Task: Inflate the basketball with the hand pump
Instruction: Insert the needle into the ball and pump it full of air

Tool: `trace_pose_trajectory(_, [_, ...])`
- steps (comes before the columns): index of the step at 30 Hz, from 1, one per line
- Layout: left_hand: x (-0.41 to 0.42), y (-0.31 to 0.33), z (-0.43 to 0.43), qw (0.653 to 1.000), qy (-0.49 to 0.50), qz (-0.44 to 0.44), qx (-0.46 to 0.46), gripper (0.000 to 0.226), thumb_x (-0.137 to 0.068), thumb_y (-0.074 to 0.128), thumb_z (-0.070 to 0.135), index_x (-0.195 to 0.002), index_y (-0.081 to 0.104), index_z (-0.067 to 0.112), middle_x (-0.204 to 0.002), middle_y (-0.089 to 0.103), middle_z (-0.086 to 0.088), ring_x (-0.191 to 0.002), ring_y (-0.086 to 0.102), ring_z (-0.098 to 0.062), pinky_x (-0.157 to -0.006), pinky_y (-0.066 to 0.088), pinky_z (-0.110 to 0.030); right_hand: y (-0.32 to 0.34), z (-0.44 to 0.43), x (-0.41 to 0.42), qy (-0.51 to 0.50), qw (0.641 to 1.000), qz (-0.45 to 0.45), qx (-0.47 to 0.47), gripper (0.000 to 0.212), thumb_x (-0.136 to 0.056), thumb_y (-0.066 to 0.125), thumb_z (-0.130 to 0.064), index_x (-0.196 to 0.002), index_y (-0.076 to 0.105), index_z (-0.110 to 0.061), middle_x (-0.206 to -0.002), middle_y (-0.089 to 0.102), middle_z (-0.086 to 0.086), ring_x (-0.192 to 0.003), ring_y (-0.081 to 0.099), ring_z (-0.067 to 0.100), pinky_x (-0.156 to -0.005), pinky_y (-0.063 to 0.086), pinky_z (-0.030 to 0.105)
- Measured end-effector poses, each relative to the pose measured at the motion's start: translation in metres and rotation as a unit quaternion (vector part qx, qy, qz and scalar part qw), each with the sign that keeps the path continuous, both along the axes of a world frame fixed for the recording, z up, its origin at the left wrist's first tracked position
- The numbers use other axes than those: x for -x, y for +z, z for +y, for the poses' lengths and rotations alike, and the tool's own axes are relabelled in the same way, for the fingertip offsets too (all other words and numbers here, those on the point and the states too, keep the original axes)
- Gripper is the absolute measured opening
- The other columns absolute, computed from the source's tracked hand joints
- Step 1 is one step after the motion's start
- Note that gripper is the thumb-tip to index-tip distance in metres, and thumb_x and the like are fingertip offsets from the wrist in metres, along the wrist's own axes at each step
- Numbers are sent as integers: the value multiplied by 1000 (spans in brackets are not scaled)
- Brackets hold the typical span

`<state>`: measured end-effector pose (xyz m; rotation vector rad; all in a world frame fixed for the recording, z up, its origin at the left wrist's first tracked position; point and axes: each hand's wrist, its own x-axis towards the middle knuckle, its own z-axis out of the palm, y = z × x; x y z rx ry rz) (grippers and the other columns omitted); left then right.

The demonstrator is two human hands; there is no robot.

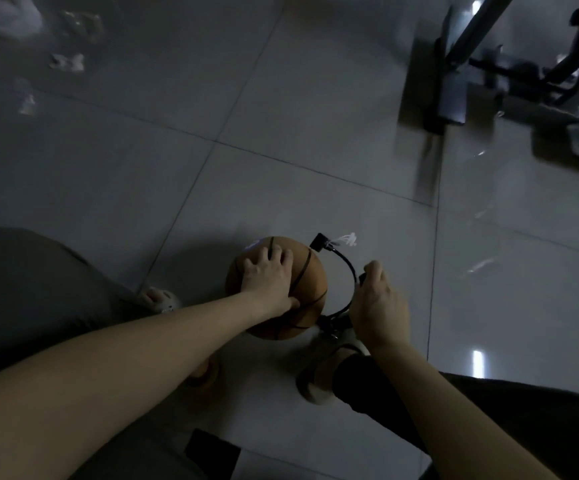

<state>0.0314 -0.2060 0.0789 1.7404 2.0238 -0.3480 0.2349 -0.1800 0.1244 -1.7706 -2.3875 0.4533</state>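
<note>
A single view comes from a camera worn on the person's head, facing forward and steeply down onto the tiled floor (pixel 281 116). Both forearms enter from the bottom edge and run up toward the lower centre. There the left hand (pixel 267 278) lies on the basketball (pixel 307 292) and the right hand (pixel 378 306) grips the hand pump (pixel 350 268) — all at arm's reach below the lens. The wide angle slants the tile joints and takes in the person's own shoe (pixel 316 379) near the bottom and a dark metal frame (pixel 454 81) at upper right — blurred.
</note>
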Motion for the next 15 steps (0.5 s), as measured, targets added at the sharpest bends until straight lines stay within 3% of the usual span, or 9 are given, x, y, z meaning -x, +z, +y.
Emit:
trace_pose_trajectory(4, [0,9,4,1000,-3,12,28,111,-84,66,65,-159,3,13,-165,6,-17,-149,12,-43,-111,29,-61,45,-2,-2,32,999,-1,-23,18,-99,54,-22,-104,38,-17,-99,61,8,-65,56,28,-50,42,36])
trace_pose_trajectory(10, [-3,14,2,1000,-16,0,10,109,-82,68,63,-156,9,8,-163,12,-20,-146,18,-45,-107,35,-59,139,4,-6,-4,995,37,-97,11,-101,48,-25,-101,39,-18,-85,57,4,-60,54,26,-54,50,43])
trace_pose_trajectory(15, [-8,15,5,1000,-22,3,0,108,-81,68,63,-156,12,8,-162,15,-21,-143,23,-44,-102,38,-56,126,-17,-3,17,993,14,-115,12,-102,47,-22,-103,35,-21,-81,56,1,-53,51,16,-45,49,41])
